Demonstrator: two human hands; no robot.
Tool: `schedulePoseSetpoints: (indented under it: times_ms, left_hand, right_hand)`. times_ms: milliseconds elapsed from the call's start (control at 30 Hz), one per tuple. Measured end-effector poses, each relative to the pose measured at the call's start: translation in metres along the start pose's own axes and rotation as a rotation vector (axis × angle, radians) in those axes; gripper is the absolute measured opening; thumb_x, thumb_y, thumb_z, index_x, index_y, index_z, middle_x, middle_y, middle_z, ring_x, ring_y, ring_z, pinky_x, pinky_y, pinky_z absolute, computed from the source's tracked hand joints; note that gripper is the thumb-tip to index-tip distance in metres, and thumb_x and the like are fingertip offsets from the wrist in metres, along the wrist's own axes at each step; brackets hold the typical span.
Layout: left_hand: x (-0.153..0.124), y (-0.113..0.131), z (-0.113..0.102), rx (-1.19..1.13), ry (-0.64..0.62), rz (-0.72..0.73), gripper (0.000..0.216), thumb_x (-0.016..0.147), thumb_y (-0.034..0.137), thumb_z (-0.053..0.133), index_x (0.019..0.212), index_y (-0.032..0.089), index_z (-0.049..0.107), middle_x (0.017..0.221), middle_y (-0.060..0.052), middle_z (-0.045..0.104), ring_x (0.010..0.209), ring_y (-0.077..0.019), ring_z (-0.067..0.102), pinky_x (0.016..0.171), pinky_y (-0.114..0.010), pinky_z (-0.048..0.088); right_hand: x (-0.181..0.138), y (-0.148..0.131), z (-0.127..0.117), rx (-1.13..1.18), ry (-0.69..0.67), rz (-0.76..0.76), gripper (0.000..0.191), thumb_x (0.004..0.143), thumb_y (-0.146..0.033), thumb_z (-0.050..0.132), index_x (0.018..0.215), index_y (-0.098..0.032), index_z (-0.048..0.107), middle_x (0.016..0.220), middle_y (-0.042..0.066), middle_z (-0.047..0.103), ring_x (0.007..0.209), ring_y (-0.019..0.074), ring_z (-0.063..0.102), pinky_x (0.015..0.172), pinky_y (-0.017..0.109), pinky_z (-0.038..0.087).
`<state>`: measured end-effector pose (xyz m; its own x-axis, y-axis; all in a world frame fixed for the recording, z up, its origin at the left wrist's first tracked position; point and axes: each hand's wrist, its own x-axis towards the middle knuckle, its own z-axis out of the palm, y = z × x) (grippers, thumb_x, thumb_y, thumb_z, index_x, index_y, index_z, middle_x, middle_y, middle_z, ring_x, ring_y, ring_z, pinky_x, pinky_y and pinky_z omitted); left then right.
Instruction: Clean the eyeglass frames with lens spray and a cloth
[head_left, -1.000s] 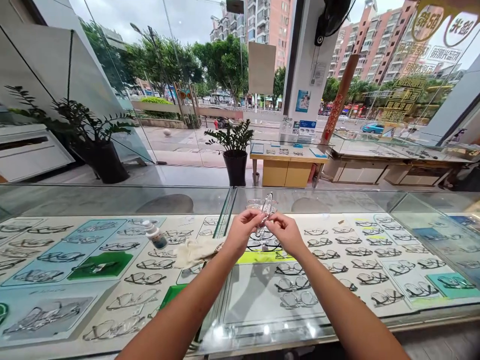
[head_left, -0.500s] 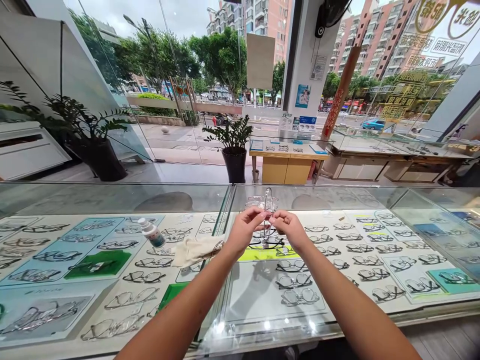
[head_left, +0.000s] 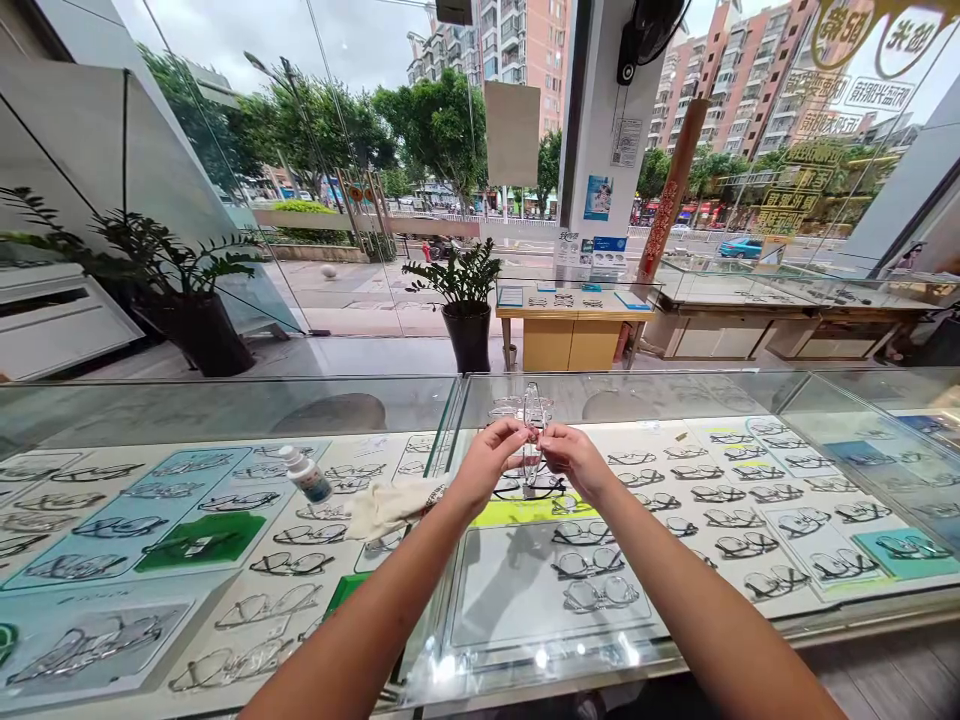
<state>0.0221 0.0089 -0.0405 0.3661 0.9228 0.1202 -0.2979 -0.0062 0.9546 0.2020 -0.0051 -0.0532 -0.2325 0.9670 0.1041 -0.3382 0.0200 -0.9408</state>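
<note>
A pair of eyeglasses (head_left: 533,402) is held up on edge over the glass display case (head_left: 480,655), its rims one above the other. My left hand (head_left: 486,462) pinches it from the left, thumb and fingers closed near its middle. From the other side my right hand (head_left: 576,460) grips the same eyeglasses with closed fingertips. The fingers hide the centre of the frame. To the left of my left hand lies a crumpled cream cloth (head_left: 388,508) on the glass top. Beyond it a small white spray bottle (head_left: 306,474) stands on the case.
Rows of eyeglasses (head_left: 600,592) lie inside the case, some on green trays (head_left: 202,540). Behind the case are a potted plant (head_left: 469,335) and a low wooden display table (head_left: 574,338). Large windows face the street.
The view has shifted slightly. Both hands keep hold of the eyeglasses, which have turned a little and moved very slightly left in view.
</note>
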Motion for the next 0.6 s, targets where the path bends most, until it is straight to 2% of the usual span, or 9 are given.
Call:
schedulePoseSetpoints:
  times_ms: [133, 300, 400, 500, 600]
  left_hand:
    - [0.000, 0.001, 0.000, 0.047, 0.040, 0.019, 0.037, 0.079, 0.053, 0.086, 0.086, 0.019, 0.070, 0.101, -0.005, 0.069, 0.098, -0.0202, 0.064, 0.082, -0.035, 0.064]
    - [0.003, 0.001, -0.001, 0.101, 0.099, 0.068, 0.038, 0.079, 0.053, 0.084, 0.085, 0.019, 0.069, 0.096, -0.004, 0.067, 0.095, -0.0192, 0.064, 0.080, -0.032, 0.062]
    - [0.006, 0.000, -0.006, 0.124, 0.149, 0.096, 0.037, 0.079, 0.053, 0.082, 0.084, 0.020, 0.067, 0.096, -0.004, 0.067, 0.092, -0.0187, 0.064, 0.075, -0.029, 0.059]
    - [0.009, -0.002, -0.012, 0.207, 0.182, 0.145, 0.034, 0.082, 0.052, 0.077, 0.083, 0.020, 0.066, 0.095, -0.005, 0.068, 0.089, -0.0183, 0.063, 0.072, -0.028, 0.055]
    - [0.010, -0.005, -0.016, 0.328, 0.162, 0.221, 0.030, 0.087, 0.049, 0.073, 0.082, 0.020, 0.065, 0.092, -0.004, 0.067, 0.088, -0.0177, 0.062, 0.076, -0.028, 0.053]
  right_hand:
    - [0.001, 0.000, 0.000, -0.201, 0.105, -0.120, 0.028, 0.076, -0.046, 0.082, 0.074, -0.020, 0.071, 0.057, -0.006, 0.044, 0.055, 0.0096, 0.027, 0.056, 0.029, 0.017]
    - [-0.002, 0.000, -0.003, -0.426, 0.226, -0.236, 0.031, 0.085, -0.048, 0.075, 0.075, -0.020, 0.070, 0.056, -0.007, 0.036, 0.056, 0.0112, 0.028, 0.057, 0.029, 0.021]
    - [-0.005, -0.004, -0.007, -0.571, 0.395, -0.331, 0.030, 0.092, -0.048, 0.068, 0.081, -0.020, 0.071, 0.055, -0.008, 0.036, 0.055, 0.0120, 0.032, 0.057, 0.029, 0.026]
    - [-0.006, -0.012, -0.015, -0.760, 0.588, -0.452, 0.030, 0.098, -0.047, 0.061, 0.089, -0.021, 0.073, 0.059, -0.005, 0.049, 0.057, 0.0136, 0.041, 0.060, 0.029, 0.033]
    - [-0.006, -0.018, -0.022, -0.851, 0.711, -0.525, 0.030, 0.100, -0.045, 0.059, 0.104, -0.021, 0.076, 0.080, 0.002, 0.071, 0.066, 0.0166, 0.053, 0.066, 0.031, 0.042]
